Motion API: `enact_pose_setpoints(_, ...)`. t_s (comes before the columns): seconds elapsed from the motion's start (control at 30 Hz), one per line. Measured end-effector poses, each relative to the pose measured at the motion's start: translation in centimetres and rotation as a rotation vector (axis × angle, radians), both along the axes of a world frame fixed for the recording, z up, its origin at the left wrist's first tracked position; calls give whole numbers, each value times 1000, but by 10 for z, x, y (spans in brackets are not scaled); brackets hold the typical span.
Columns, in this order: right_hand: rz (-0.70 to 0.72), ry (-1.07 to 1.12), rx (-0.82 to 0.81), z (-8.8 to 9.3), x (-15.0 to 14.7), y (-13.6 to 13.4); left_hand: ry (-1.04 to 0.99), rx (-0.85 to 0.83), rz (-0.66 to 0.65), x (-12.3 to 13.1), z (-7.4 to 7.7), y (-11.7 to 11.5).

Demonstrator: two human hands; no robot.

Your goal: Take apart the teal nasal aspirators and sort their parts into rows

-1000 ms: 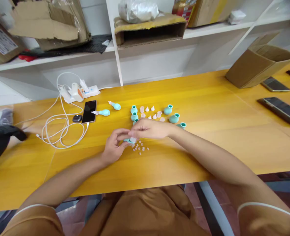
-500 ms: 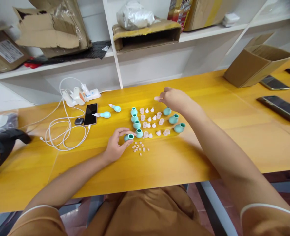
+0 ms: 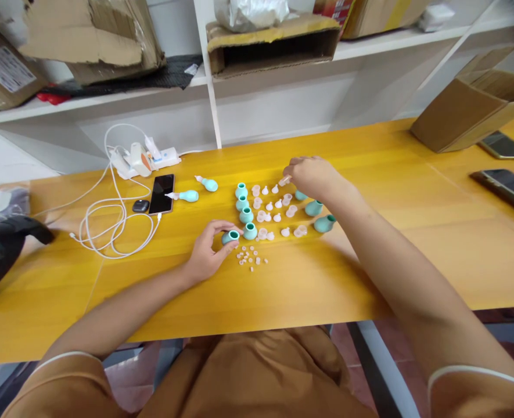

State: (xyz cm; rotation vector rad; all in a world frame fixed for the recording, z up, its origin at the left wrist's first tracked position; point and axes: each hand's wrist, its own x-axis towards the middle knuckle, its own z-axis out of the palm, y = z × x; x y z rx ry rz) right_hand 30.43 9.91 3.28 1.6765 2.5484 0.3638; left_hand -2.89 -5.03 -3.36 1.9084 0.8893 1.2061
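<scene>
While my L grip [image 3: 205, 253] holds a teal vase-shaped bulb [image 3: 230, 237] near 7 similar bulbs [image 3: 250, 232] on the yellow wood bench [image 3: 187, 313], R grip [image 3: 312, 174] is at a translucent piece [image 3: 285, 181], can't tell if pinched; 2 tipped teal droppers [image 3: 189, 196] look done, rest loose.

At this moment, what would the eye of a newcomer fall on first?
Probably the teal bulbs, in two columns near the middle, with small pale pieces between them. The left hand holds another teal bulb beside the left column's near end, while the right hand is at a pale piece in the farthest row.
</scene>
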Motion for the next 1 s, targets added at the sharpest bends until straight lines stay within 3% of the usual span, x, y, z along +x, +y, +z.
enact_pose_setpoints(0.57,29,-8,-62,4,-16,-13,20,-12,-11,-1,-1,1)
enact_pose_setpoints(0.77,-5,106,68,27,-23,-27,-78,2,4,1,-6,4)
enact_pose_setpoints(0.87,179,340,-64,46,-43,-51,-115,1,28,3,-6,5)
enact_pose_setpoints(1.0,583,549,-566,57,-76,-86,-144,27,7,3,-6,7)
